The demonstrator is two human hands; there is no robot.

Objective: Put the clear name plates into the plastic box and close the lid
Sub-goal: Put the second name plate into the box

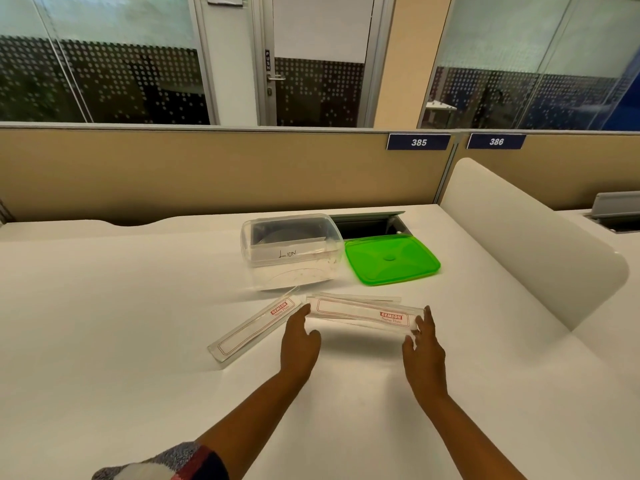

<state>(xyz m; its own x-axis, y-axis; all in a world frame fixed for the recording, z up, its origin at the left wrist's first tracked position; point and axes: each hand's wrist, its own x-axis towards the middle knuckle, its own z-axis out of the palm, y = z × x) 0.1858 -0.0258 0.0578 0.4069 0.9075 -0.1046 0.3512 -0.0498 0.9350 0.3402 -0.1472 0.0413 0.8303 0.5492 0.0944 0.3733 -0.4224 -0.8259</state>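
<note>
A clear name plate [360, 314] with red "GEMSON" print is held a little above the white desk, end to end between my left hand [298, 337] and my right hand [423, 344]. More clear plates [367, 298] lie flat just behind it. Another name plate [256, 327] rests slanted on the desk, left of my left hand. Behind them stands the clear plastic box [292, 252], lid off, with a plate marked "LION" inside. The green lid [391, 259] lies flat to the right of the box.
An open cable hatch [367, 223] is set into the desk behind the box and lid. A white curved divider [519, 244] borders the desk on the right. A beige partition [207, 171] with number tags runs along the back.
</note>
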